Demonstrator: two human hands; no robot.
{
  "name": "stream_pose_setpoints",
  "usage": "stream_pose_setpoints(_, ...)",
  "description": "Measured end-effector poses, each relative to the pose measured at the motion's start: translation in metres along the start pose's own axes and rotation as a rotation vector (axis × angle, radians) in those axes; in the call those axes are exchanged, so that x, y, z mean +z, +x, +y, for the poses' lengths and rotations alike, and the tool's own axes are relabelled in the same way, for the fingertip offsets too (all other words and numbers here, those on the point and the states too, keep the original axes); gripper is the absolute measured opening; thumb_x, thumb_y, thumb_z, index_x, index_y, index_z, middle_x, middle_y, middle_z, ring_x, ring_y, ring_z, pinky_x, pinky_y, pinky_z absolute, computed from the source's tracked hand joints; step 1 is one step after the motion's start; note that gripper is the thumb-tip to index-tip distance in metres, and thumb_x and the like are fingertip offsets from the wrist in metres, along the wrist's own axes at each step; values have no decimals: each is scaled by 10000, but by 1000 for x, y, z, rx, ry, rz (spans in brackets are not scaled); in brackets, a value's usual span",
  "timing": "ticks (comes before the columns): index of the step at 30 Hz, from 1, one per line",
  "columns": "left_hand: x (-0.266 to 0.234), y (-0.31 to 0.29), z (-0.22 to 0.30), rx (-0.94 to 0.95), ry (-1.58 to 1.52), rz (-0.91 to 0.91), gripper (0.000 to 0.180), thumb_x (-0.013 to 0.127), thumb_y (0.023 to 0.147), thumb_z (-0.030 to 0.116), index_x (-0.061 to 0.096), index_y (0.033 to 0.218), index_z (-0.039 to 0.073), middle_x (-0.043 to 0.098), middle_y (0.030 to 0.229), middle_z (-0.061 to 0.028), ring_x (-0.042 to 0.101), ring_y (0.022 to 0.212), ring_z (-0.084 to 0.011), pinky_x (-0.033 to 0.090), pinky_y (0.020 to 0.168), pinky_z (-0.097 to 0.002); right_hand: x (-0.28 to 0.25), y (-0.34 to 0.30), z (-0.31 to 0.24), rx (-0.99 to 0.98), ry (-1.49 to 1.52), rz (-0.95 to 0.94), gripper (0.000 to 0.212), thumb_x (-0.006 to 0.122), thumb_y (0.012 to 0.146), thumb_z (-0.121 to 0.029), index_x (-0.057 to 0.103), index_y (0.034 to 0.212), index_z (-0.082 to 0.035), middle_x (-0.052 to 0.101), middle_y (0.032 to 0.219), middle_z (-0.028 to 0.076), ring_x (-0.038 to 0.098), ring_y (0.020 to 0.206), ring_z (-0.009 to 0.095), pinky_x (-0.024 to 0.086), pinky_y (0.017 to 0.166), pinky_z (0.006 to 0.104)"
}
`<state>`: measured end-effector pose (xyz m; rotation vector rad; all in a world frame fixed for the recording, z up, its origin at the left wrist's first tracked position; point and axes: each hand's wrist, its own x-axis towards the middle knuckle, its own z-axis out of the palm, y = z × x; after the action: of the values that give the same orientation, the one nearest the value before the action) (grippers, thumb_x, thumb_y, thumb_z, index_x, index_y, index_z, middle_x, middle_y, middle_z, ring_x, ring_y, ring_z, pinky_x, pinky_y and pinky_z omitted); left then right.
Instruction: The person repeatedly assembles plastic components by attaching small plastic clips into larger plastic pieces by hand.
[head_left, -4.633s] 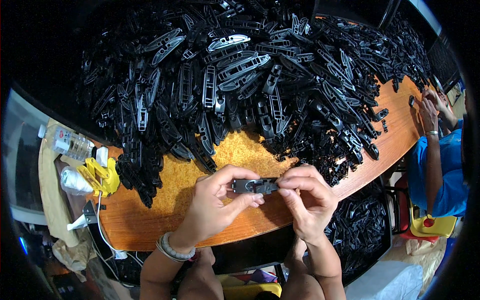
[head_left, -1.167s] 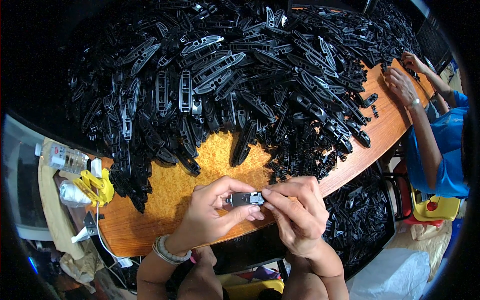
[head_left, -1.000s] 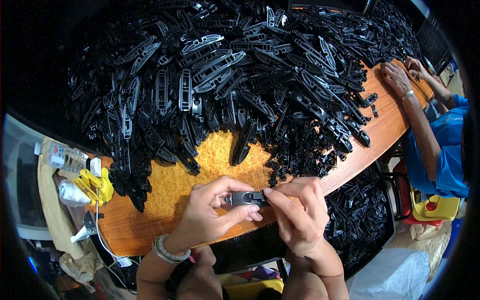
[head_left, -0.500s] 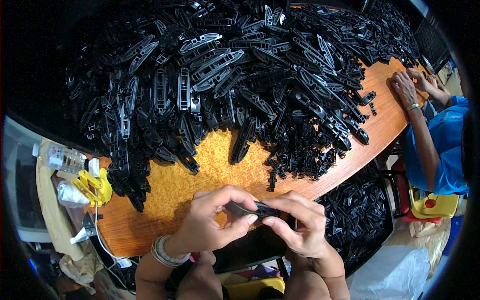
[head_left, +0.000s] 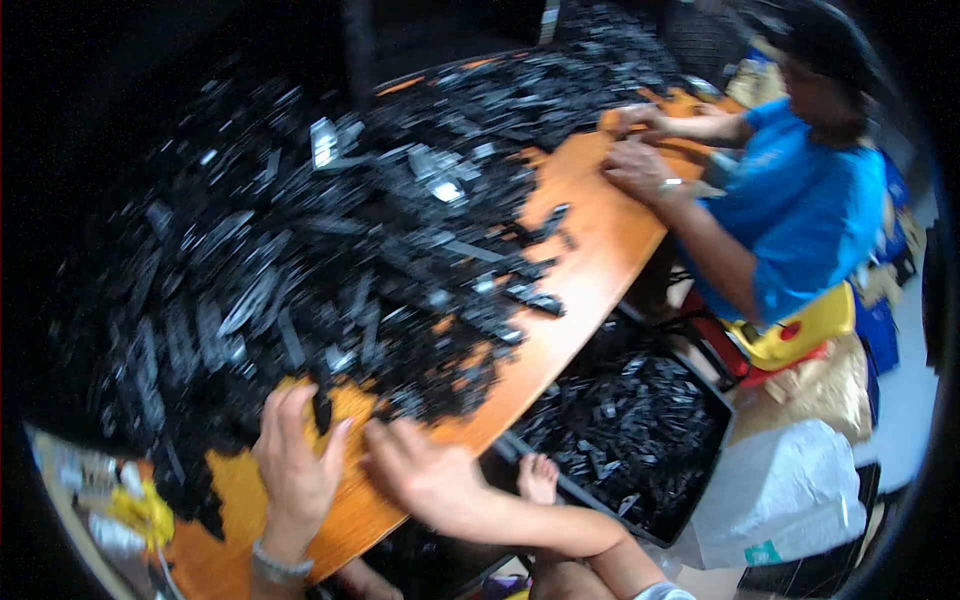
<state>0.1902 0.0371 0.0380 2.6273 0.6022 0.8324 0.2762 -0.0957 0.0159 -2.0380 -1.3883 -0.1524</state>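
Note:
Over the near end of the wooden table, my left hand (head_left: pixel 295 470) has its thumb and fingers apart. A dark elongated plastic piece (head_left: pixel 322 411) shows between the thumb and fingers, seemingly on the tabletop; I cannot see a grip on it. My right hand (head_left: pixel 428 482) is to its right, at the near edge of the pile, palm down. Its fingers are smeared by motion and partly hidden, so whether they hold anything is unclear. In front of both hands spreads a large heap of black plastic parts (head_left: pixel 250 290), blurred, some glinting.
A co-worker in a blue top (head_left: pixel 790 210) sits at the table's right side, both hands on the table. Below the right edge stands a black bin (head_left: pixel 715 430) of black parts. A white bag (head_left: pixel 775 495) lies beside it. A yellow object (head_left: pixel 143 512) is at the left.
The view has swung right. My hands, together on a black plastic part before, have come apart and reached forward to the pile's near edge. That part no longer shows clearly in them.

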Motion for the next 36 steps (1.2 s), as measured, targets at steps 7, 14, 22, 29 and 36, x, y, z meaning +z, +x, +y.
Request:
stream_pose_setpoints(7,5,-1,-9,38,115,-18,269,542,761,-34,516,1027,-6,505,948,-191,535,891,-388,445,735,-432,21,1,-9,-11,-95,-13,128,549,743,-99,478,815,-20,446,839,88,564,731,175,483,474,271)
stream_pose_setpoints(14,-1,-3,-16,-154,-196,83,159,490,770,-49,492,928,-30,480,897,-171,502,835,-334,416,758,-381,25,4,-5,48,-86,17,130,544,745,-98,507,826,-3,456,853,88,559,744,180,483,480,261)
stream_pose_setpoints(22,5,-5,-17,-45,-184,130,248,590,756,-74,497,976,-6,534,917,-172,535,896,-362,437,792,-414,10,7,-12,-92,-200,-45,133,536,739,-116,520,827,-17,456,847,87,534,782,186,479,488,257)
stream_pose_setpoints(29,7,-13,-13,-151,-326,130,300,637,788,-20,492,1050,-7,582,911,-186,605,838,-338,473,742,-396,6,8,-6,-146,-197,-131,127,530,760,-104,514,816,9,465,881,132,548,754,216,493,468,291)
stream_pose_setpoints(36,-2,-12,-3,6,-280,111,212,638,791,-12,536,977,-14,576,883,-187,577,805,-374,464,699,-425,-12,19,5,-313,-174,-352,171,525,754,-72,504,887,34,476,936,166,601,737,258,518,528,334)
